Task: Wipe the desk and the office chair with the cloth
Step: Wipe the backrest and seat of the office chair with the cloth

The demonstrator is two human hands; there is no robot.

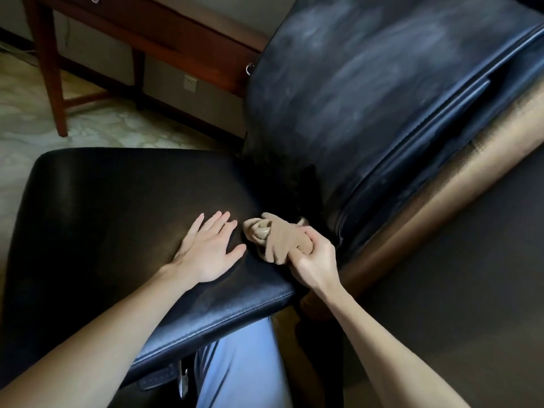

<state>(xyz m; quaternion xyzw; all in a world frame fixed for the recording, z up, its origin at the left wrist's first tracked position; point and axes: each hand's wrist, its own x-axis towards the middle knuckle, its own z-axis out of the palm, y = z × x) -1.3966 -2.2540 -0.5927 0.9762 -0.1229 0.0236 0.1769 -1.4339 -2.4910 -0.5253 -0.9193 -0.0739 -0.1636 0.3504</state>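
Chair seat (117,201) at lower left, backrest (368,83) at upper right, desk (182,33) behind at upper left. On the seat, the left grip (206,251) lies just left of the cloth (276,240) in the right grip (312,260).

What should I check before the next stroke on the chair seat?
1. Grip of right hand on cloth: ok.
2. Contact of cloth with seat: ok.
3. Brace, left hand flat on seat: ok.
4. Free path leftward: not ok, left hand's fingers lie just beside the cloth.
5. Clean backrest: not ok, pale streaks show.
6. Wiped desk: cannot tell, its top is out of view.
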